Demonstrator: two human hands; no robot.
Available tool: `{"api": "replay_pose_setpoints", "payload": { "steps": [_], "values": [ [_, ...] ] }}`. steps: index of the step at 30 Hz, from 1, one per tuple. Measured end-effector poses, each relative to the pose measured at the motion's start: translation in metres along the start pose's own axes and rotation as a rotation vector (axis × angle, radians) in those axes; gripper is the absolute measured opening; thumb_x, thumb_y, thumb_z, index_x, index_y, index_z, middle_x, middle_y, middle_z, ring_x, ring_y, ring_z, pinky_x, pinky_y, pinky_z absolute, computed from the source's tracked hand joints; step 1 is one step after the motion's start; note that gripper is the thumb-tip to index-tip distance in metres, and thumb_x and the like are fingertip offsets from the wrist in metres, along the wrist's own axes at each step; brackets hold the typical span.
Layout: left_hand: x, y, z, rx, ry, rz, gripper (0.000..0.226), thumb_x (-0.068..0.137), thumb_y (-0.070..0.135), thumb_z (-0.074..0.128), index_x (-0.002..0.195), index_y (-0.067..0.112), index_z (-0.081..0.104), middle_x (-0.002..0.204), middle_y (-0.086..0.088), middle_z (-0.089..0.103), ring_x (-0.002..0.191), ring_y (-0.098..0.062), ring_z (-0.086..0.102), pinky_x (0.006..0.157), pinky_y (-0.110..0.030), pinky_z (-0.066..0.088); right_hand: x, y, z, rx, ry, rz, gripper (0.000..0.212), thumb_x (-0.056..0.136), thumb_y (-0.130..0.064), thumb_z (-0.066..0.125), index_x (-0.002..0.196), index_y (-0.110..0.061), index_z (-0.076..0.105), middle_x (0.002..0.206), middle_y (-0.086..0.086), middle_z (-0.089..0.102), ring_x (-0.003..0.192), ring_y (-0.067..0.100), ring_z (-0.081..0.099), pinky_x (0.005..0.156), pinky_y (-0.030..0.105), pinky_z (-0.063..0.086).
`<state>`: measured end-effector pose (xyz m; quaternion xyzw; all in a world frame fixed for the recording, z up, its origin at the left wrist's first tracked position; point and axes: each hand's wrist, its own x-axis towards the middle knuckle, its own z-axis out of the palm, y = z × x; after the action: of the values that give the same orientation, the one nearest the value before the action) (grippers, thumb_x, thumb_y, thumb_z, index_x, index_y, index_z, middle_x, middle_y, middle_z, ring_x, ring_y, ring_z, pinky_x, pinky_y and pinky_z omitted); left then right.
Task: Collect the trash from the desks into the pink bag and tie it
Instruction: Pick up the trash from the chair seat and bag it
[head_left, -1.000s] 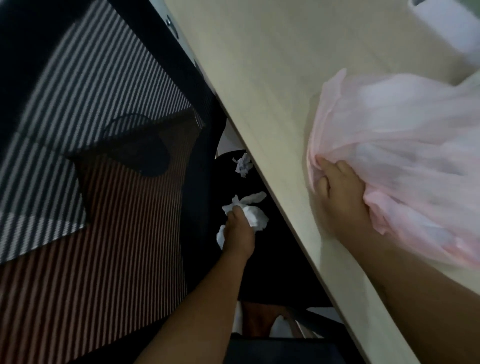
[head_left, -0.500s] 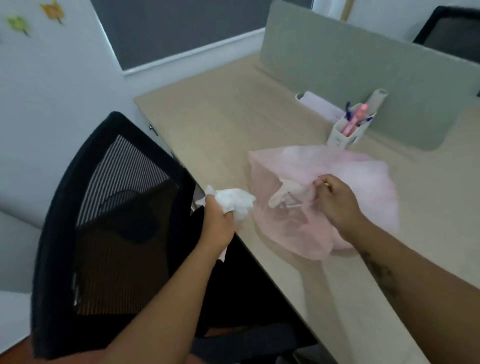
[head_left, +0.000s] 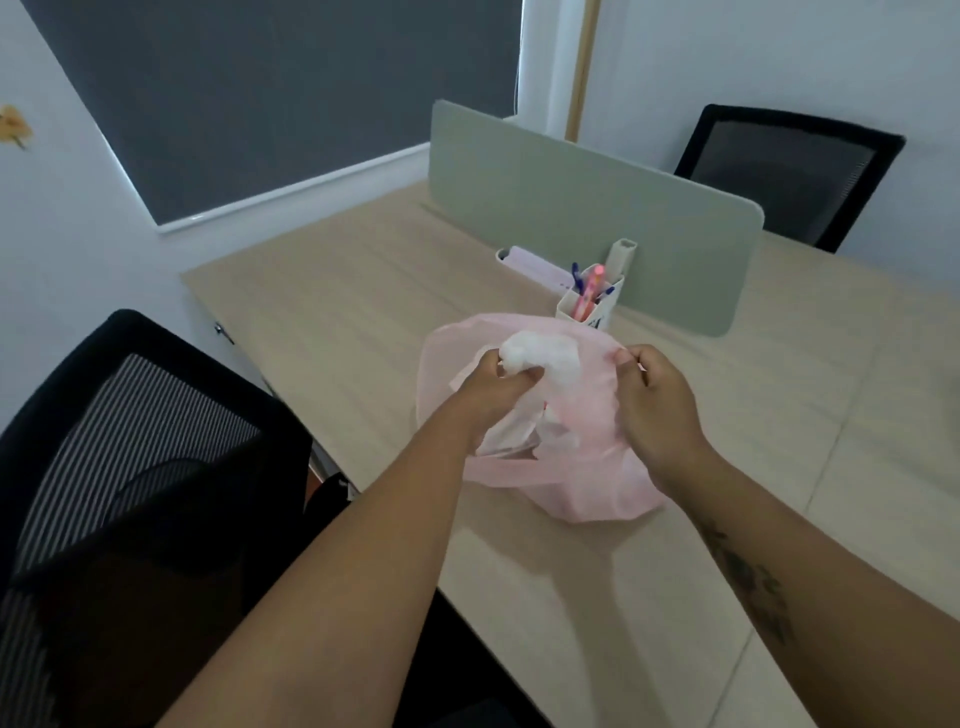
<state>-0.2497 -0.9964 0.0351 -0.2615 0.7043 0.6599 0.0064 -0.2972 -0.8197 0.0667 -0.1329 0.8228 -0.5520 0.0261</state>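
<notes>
Left hand (head_left: 491, 395) closed around crumpled white tissue wad (head_left: 540, 358), poised over mouth of thin pink plastic bag (head_left: 587, 483) on pale wooden desk (head_left: 337, 312) — right hand (head_left: 657, 410) pinching far rim. Risk: slack rim folding shut — tissue landing outside.

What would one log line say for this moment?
left hand: pushing white tissue into pink bag | right hand: holding bag rim open
</notes>
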Motion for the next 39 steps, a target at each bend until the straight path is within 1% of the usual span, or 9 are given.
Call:
{"api": "replay_pose_setpoints", "payload": {
  "steps": [3, 7, 14, 20, 26, 29, 32, 35, 39],
  "values": [
    [0.0, -0.005, -0.001, 0.114, 0.036, 0.002, 0.088, 0.084, 0.057, 0.063, 0.154, 0.031, 0.017, 0.156, 0.007, 0.03, 0.142, -0.021, 0.032, 0.109, -0.031, 0.028, 0.004, 0.007, -0.007, -0.041, -0.016, 0.001, 0.027, 0.1, -0.031, 0.04, 0.089, -0.015, 0.058, 0.073, -0.003, 0.055, 0.068, 0.019, 0.049, 0.064, 0.031, 0.038],
    [-0.005, -0.021, -0.024, 0.36, 0.037, -0.019, 0.093, 0.073, 0.066, 0.067, 0.151, 0.04, 0.024, 0.159, 0.003, 0.026, 0.143, -0.023, 0.028, 0.114, -0.043, 0.03, 0.009, 0.016, -0.004, -0.051, -0.031, 0.009, 0.024, 0.101, -0.028, 0.039, 0.091, -0.016, 0.057, 0.075, -0.004, 0.055, 0.071, 0.018, 0.049, 0.063, 0.029, 0.034],
    [-0.032, -0.079, -0.073, 0.714, 0.481, 0.052, 0.065, 0.087, 0.048, 0.056, 0.144, 0.023, 0.038, 0.144, -0.001, 0.044, 0.133, -0.028, 0.029, 0.103, -0.04, 0.035, 0.0, 0.027, 0.05, -0.184, -0.167, -0.058, 0.027, 0.102, -0.027, 0.036, 0.115, -0.017, 0.057, 0.099, -0.003, 0.062, 0.091, 0.019, 0.057, 0.077, 0.03, 0.041],
    [-0.043, -0.17, -0.118, 0.715, 0.578, -0.118, 0.051, 0.091, 0.031, 0.049, 0.139, 0.019, 0.039, 0.14, -0.006, 0.042, 0.122, -0.027, 0.035, 0.102, -0.045, 0.038, -0.028, 0.046, 0.147, -0.307, -0.393, -0.147, 0.039, 0.1, -0.04, 0.042, 0.131, -0.021, 0.054, 0.13, -0.002, 0.061, 0.119, 0.018, 0.057, 0.1, 0.034, 0.045],
    [-0.023, -0.24, -0.127, 0.506, 0.647, -0.211, 0.035, 0.093, 0.019, 0.052, 0.127, 0.01, 0.046, 0.121, -0.01, 0.053, 0.11, -0.026, 0.049, 0.089, -0.039, 0.047, -0.036, 0.074, 0.24, -0.657, -0.506, -0.433, 0.045, 0.099, -0.032, 0.027, 0.125, -0.014, 0.059, 0.09, 0.008, 0.067, 0.078, 0.029, 0.063, 0.069, 0.039, 0.051],
    [-0.007, -0.275, -0.135, 0.522, 0.523, -0.339, 0.048, 0.094, 0.023, 0.052, 0.137, 0.008, 0.04, 0.138, -0.014, 0.044, 0.125, -0.032, 0.039, 0.099, -0.045, 0.043, -0.03, 0.09, 0.262, -0.886, -0.489, -0.433, 0.047, 0.087, -0.027, 0.033, 0.118, -0.009, 0.064, 0.078, 0.009, 0.062, 0.068, 0.031, 0.061, 0.061, 0.036, 0.048],
    [0.018, -0.306, -0.146, 0.654, 0.34, -0.421, 0.071, 0.093, 0.021, 0.051, 0.154, 0.014, 0.016, 0.161, -0.011, 0.01, 0.143, -0.036, 0.014, 0.114, -0.045, 0.028, -0.021, 0.1, 0.271, -0.991, -0.432, -0.48, 0.048, 0.084, -0.025, 0.037, 0.121, -0.006, 0.061, 0.08, 0.012, 0.059, 0.072, 0.033, 0.057, 0.062, 0.038, 0.045],
    [0.054, -0.327, -0.157, 0.895, 0.174, -0.537, 0.091, 0.089, 0.019, 0.06, 0.156, 0.026, -0.002, 0.162, -0.009, -0.015, 0.147, -0.039, -0.001, 0.12, -0.048, 0.012, -0.014, 0.105, 0.276, -0.968, -0.384, -0.497, 0.048, 0.086, -0.024, 0.036, 0.124, -0.004, 0.059, 0.081, 0.013, 0.057, 0.074, 0.034, 0.054, 0.065, 0.041, 0.04],
    [0.102, -0.355, -0.164, 1.243, -0.031, -0.535, 0.078, 0.1, 0.039, 0.041, 0.154, 0.02, -0.012, 0.16, -0.012, -0.019, 0.146, -0.044, -0.008, 0.117, -0.058, 0.006, -0.011, 0.107, 0.282, -0.968, -0.353, -0.477, 0.048, 0.09, -0.023, 0.036, 0.126, -0.003, 0.059, 0.077, 0.014, 0.055, 0.071, 0.035, 0.052, 0.063, 0.04, 0.037]
  ]
}}
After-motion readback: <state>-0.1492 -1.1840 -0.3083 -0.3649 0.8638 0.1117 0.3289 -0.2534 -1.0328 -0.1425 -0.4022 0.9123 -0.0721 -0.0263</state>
